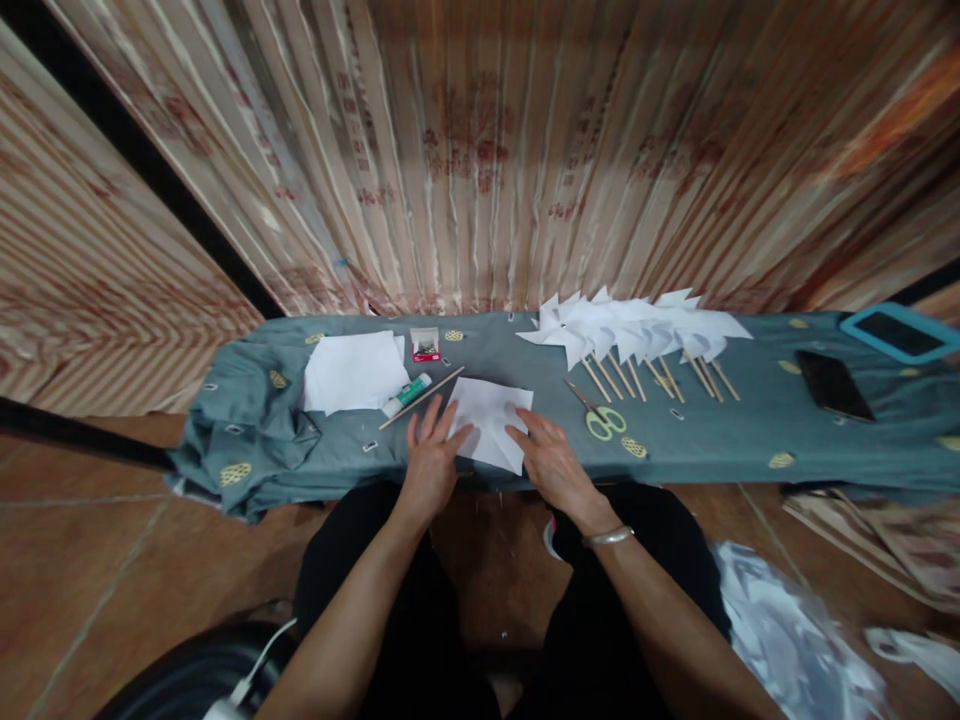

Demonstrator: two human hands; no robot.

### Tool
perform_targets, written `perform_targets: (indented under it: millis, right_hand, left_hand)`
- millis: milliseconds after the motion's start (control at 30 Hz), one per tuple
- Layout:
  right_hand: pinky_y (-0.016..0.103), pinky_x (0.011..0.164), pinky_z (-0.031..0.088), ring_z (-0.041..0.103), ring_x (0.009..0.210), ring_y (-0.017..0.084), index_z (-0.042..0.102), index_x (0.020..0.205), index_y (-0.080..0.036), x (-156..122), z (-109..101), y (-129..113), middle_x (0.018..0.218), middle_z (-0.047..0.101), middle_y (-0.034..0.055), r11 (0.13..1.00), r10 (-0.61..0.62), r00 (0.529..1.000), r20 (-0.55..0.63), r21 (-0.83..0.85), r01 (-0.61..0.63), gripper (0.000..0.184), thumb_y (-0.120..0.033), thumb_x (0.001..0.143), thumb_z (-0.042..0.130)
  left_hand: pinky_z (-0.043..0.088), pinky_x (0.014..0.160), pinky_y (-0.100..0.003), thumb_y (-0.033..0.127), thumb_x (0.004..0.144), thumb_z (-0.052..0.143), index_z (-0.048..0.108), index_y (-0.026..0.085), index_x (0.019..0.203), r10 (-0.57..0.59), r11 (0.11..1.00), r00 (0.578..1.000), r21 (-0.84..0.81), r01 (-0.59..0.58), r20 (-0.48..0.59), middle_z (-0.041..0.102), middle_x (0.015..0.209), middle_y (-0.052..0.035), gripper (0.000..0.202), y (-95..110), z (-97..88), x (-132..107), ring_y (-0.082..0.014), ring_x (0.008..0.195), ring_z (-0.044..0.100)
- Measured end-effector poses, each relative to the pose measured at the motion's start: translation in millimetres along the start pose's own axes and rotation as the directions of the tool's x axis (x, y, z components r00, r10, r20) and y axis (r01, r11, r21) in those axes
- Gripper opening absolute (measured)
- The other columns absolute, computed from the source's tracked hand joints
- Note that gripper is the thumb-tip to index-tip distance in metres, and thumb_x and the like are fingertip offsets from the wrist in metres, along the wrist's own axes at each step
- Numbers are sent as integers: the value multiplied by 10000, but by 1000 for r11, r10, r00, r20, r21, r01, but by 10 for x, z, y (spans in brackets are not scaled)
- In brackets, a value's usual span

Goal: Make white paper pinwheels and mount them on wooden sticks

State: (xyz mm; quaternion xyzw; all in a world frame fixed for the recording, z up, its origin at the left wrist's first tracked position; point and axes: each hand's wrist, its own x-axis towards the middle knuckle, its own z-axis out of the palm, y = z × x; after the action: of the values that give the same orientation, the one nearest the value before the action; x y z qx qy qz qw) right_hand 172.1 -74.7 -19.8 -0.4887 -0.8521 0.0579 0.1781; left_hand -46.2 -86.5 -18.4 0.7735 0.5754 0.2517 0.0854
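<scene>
A white paper square (491, 405) lies on the cloth-covered table in front of me, with slits or creases running in from its corners. My left hand (433, 455) rests on its left edge with the fingers spread. On the right edge lies my right hand (553, 455), fingers stretched out over the paper. Close to my left hand are a thin wooden stick (421, 398) and a green and white glue stick (406, 394). Scissors with green handles (600, 416) lie to the right of my right hand.
A stack of white paper (356, 370) sits at the left, near a small red box of pins (425, 344). Several paper pinwheels (637, 330) on sticks lie at the back right. Farther right are a dark phone (834, 385) and a blue-framed tablet (900, 332).
</scene>
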Motion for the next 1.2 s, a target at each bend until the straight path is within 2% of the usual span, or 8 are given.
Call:
perform_targets:
  millis: [133, 300, 500, 633, 733, 900, 1033, 1200]
  right_hand:
    - [525, 1026, 426, 520, 1259, 302, 675, 1180, -165, 11, -12, -29, 1364, 582, 183, 999, -24, 999, -39, 32, 26, 383, -67, 908, 422]
    - [483, 1027, 418, 606, 1156, 259, 717, 1030, -202, -48, -121, -25, 1228, 689, 112, 983, -57, 996, -74, 169, 68, 241, -170, 947, 493]
    - [418, 988, 454, 677, 1044, 221, 729, 959, -231, -164, -230, 96, 1095, 746, 67, 897, 49, 999, -5, 440, -42, 141, -285, 912, 607]
    - [490, 1064, 393, 554, 1271, 278, 691, 1157, -222, -151, -209, 120, 1357, 613, 127, 935, 80, 995, 62, 342, -96, 323, -244, 834, 685]
    - [541, 1100, 330, 438, 1378, 287, 634, 1269, -236, -118, -162, 75, 1468, 509, 129, 972, 8, 996, 84, 232, -27, 437, -117, 849, 603]
    - [565, 1073, 349, 479, 1328, 299, 741, 1001, -217, -105, -125, 38, 1321, 644, 109, 975, -49, 997, 57, 218, 36, 241, -158, 930, 519]
    - [424, 974, 471, 618, 1095, 239, 731, 930, -187, -120, -135, 85, 1182, 709, 114, 925, -18, 996, 90, 381, -18, 287, -269, 982, 461]
    - [328, 858, 497, 661, 945, 214, 707, 880, -201, -72, -110, 133, 998, 735, 70, 863, 89, 990, 111, 487, -133, 257, -304, 963, 486]
  left_hand:
    - [58, 1141, -706, -49, 773, 407, 654, 234, 1220, 60, 993, 993, 90, -69, 99, 527, 1452, -102, 584, 120, -41, -24, -304, 1457, 308]
    - [8, 1144, -701, 84, 894, 490, 715, 267, 1050, 103, 994, 989, 12, -105, 109, 706, 1221, -64, 329, 94, -72, -41, -289, 1302, 529]
    - [247, 1135, -594, 165, 949, 457, 706, 235, 1073, 132, 987, 976, -118, -112, 172, 737, 1140, -79, 286, 16, -90, -148, -220, 1129, 652]
    - [332, 1095, -532, 149, 932, 486, 701, 218, 1082, 169, 984, 971, -83, -157, 170, 723, 1172, -90, 271, -3, -123, -177, -222, 1147, 636]
    - [299, 1117, -532, 137, 918, 516, 705, 226, 1066, 224, 975, 963, -32, -222, 150, 705, 1216, -76, 256, -21, -130, -186, -232, 1227, 583]
    - [272, 1127, -534, 180, 954, 485, 701, 218, 1012, 224, 974, 966, -21, -224, 125, 737, 1131, -67, 226, -87, -101, -202, -224, 1192, 605]
    - [360, 1062, -475, 221, 976, 454, 690, 204, 931, 153, 988, 979, -48, -148, 133, 756, 991, -58, 241, -103, -96, -195, -200, 973, 678]
    - [456, 915, -393, 229, 963, 488, 683, 189, 824, 32, 999, 992, -39, -28, 121, 738, 836, -52, 243, -72, -95, -149, -207, 836, 680]
